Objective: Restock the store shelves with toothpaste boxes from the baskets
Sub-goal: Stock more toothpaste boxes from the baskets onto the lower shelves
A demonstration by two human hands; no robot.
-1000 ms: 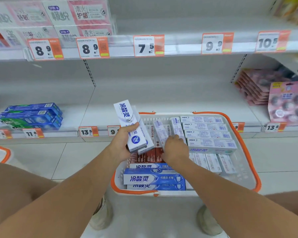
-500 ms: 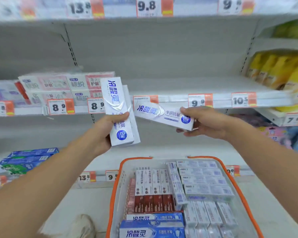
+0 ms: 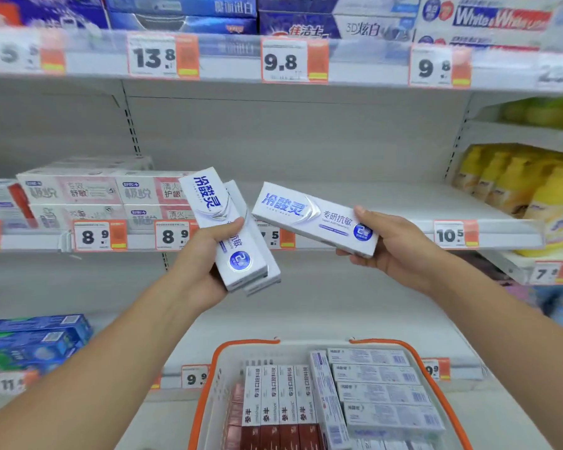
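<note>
The left hand (image 3: 202, 271) grips 2 white toothpaste boxes (image 3: 228, 228) stacked together, held nearly upright and tilted a little left, thumb across the front box. The right hand (image 3: 394, 248) grips 1 white toothpaste box (image 3: 316, 219) by its right end, lying nearly level with its left end raised slightly and close to the left hand's pair. Both are held in front of the middle shelf (image 3: 387, 203), whose centre stretch is bare; pink-and-white boxes (image 3: 98, 196) sit on it to the left, yellow packs (image 3: 517, 186) on the neighbouring shelf to the right. Below, the orange-rimmed basket (image 3: 436, 378) holds red-and-white boxes (image 3: 273, 404) and white boxes (image 3: 377, 391); blue boxes (image 3: 33, 339) lie on the lower shelf at left
</note>
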